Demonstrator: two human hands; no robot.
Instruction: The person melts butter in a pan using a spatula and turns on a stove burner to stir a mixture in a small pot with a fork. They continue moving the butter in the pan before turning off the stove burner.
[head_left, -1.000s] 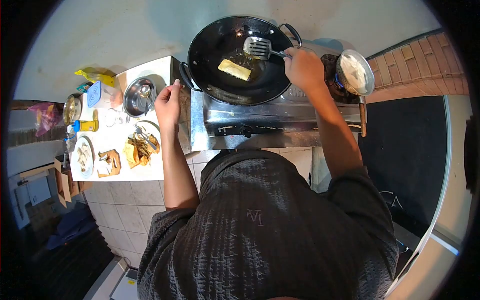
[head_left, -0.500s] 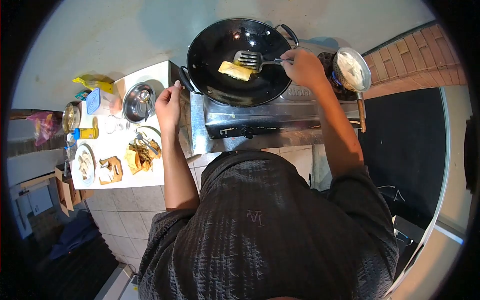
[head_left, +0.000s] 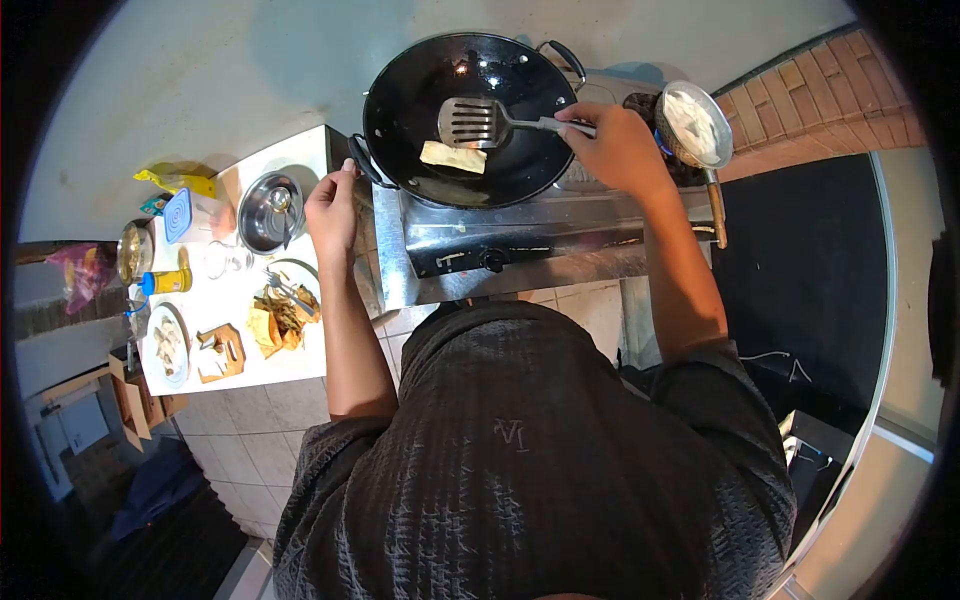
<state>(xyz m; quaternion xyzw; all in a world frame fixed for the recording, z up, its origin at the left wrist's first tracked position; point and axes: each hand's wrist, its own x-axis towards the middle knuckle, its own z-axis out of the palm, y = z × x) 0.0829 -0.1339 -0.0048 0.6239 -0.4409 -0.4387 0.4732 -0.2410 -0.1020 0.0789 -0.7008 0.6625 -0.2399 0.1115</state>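
Note:
My right hand (head_left: pixel 622 150) is closed round the handle of a slotted metal spatula (head_left: pixel 474 122). The spatula's blade hangs over a black wok (head_left: pixel 520 175), right behind a pale-yellow rectangular piece of food (head_left: pixel 454 157) that looks folded. A wet, shiny patch shows on the wok's surface below the food. At the wok's left side my left hand (head_left: pixel 332 208) has its fingers curled, with the thumb tip against the black loop handle (head_left: pixel 368 165); its other fingertips are hidden. The wok sits on a metal gas stove (head_left: pixel 540 240).
Right of the wok, a pan (head_left: pixel 692 125) with white contents rests on another burner, its wooden handle (head_left: pixel 716 215) pointing towards me. The white table (head_left: pixel 300 365) at left carries a steel bowl (head_left: pixel 270 235), a plate of food with a fork (head_left: pixel 288 290), a yellow bottle (head_left: pixel 170 281) and containers.
The spatula has risen off the food and shifted slightly left. The food now shows a paler top and lies at a different angle. My left hand stays by the wok handle.

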